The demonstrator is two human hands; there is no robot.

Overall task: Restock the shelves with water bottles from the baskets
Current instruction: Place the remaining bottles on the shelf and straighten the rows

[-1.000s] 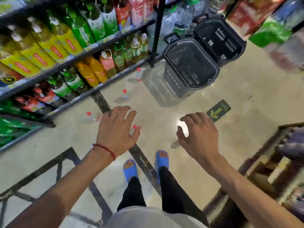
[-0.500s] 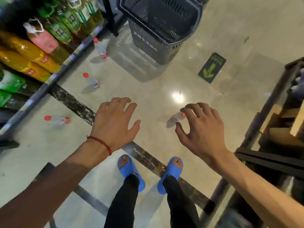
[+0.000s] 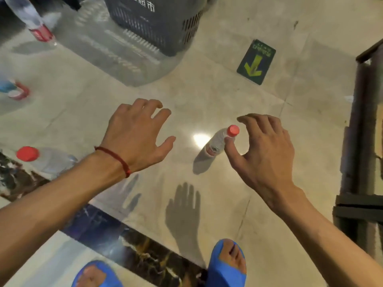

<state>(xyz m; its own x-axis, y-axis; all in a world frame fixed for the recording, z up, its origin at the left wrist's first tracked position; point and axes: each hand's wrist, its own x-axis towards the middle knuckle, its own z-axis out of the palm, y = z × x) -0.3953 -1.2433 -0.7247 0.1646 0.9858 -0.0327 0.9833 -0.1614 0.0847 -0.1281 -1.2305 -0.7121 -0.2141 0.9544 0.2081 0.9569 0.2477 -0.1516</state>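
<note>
A small clear water bottle (image 3: 220, 140) with a red cap stands on the shiny floor. My right hand (image 3: 263, 150) hovers over it with curved, spread fingers, the thumb just beside the neck, holding nothing. My left hand (image 3: 137, 134), a red string on its wrist, floats open to the left of that bottle, palm down. A second red-capped bottle (image 3: 44, 159) stands at the left, partly behind my left forearm. A third bottle (image 3: 34, 23) stands at the top left, and a blurred one (image 3: 14, 91) shows at the left edge.
A dark grey plastic basket (image 3: 157, 23) stands on the floor at the top centre. A green arrow sticker (image 3: 256, 62) lies on the tiles. Dark shelf framing (image 3: 360, 141) runs down the right edge. My blue sandals (image 3: 228, 266) stand by a dark marble strip (image 3: 132, 249).
The view has dropped closer to the floor. Both hands have lowered, and my right hand has closed in on the small bottle until its thumb is beside the neck.
</note>
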